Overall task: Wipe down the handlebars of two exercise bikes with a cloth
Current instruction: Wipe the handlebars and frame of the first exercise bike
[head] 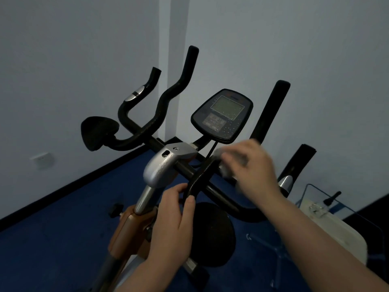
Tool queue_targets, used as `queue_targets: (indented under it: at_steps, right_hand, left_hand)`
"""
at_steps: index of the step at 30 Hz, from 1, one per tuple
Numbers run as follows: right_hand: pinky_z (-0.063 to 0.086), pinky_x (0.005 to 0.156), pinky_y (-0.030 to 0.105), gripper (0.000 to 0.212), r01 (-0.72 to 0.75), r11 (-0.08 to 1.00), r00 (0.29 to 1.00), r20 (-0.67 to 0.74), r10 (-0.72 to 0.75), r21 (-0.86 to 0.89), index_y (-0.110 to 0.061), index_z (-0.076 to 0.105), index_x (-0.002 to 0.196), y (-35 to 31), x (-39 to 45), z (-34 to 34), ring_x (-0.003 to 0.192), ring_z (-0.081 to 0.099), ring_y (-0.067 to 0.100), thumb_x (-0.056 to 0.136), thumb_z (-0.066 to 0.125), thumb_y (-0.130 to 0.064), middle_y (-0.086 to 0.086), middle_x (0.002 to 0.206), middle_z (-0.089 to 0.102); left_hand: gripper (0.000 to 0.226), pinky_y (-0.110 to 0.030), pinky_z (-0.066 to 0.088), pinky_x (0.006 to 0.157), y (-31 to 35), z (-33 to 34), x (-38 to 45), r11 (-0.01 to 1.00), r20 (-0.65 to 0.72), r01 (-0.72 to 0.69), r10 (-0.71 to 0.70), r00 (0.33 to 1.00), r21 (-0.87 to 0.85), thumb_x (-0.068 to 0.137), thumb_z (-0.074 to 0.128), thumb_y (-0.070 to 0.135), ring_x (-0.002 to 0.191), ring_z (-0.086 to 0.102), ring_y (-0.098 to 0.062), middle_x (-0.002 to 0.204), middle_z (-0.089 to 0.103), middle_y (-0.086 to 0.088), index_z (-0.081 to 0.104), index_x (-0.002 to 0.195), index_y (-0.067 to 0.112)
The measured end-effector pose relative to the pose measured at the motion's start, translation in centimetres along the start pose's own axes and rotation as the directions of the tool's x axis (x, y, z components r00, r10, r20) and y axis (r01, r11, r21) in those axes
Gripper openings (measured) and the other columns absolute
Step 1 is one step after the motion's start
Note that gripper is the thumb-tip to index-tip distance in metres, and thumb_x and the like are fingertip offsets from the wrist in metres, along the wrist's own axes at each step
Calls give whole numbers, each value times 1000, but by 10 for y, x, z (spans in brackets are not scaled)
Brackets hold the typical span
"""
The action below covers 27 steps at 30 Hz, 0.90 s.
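Observation:
An exercise bike fills the middle of the head view, with black curved handlebars and a dark console screen. My left hand grips the near end of a black handlebar loop below the silver clamp. My right hand is blurred and presses a pale grey cloth against the bar just right of that loop. The cloth is mostly hidden under my fingers. Two upright black grips rise behind my right hand.
Black elbow pads sit at the left and near centre. The bike's orange frame drops toward a blue floor. A white wall corner stands close behind. A white object with a wire frame lies at the right.

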State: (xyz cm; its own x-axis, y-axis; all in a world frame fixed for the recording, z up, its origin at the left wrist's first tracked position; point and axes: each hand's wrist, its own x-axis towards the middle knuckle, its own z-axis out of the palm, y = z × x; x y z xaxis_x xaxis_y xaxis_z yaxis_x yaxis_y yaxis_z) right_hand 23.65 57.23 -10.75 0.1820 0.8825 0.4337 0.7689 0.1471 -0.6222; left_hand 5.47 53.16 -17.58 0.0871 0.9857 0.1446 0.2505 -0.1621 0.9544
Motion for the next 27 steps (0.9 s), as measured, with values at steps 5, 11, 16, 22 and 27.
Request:
queue_targets:
  at_steps: [5,11,16,22,27]
  right_hand:
    - [37,69,15,16,-92,989,981,-179,70,-118,-25,68,105,-2,-7,29,86,52,7,92,60,-29,-8,103,46]
    - [39,76,3,18,38,990,964,256,-72,132,-37,70,100,6,-28,16,93,54,-5,86,66,-26,-21,96,52]
    - [47,78,18,14,96,995,988,126,-90,-40,-24,70,98,1,-35,20,90,54,-1,85,67,-20,-15,99,56]
    - [51,81,30,11,179,972,900,425,-98,-155,-30,68,96,19,-47,-33,95,59,1,85,67,-30,-20,104,59]
    - [46,87,22,17,147,976,955,279,-99,-159,-26,68,105,3,-48,1,98,57,2,89,62,-24,-15,107,63]
  left_hand:
    - [24,-19,35,90,5,7,8,991,-20,-87,89,996,98,95,47,32,113,43,3,112,46,27,45,116,42]
    - [23,-17,38,84,4,13,9,989,-74,-111,118,990,99,94,45,30,108,45,2,108,47,29,48,115,36]
    - [24,-16,37,85,4,10,8,991,-38,-99,103,994,90,93,41,31,110,43,3,109,47,25,49,116,34]
    - [23,-12,35,79,2,5,11,991,-5,-109,110,994,79,94,40,30,111,41,6,110,44,27,46,114,39]
    - [25,-12,33,83,4,8,7,996,-41,-86,88,995,37,94,44,18,112,42,1,110,45,26,50,112,35]
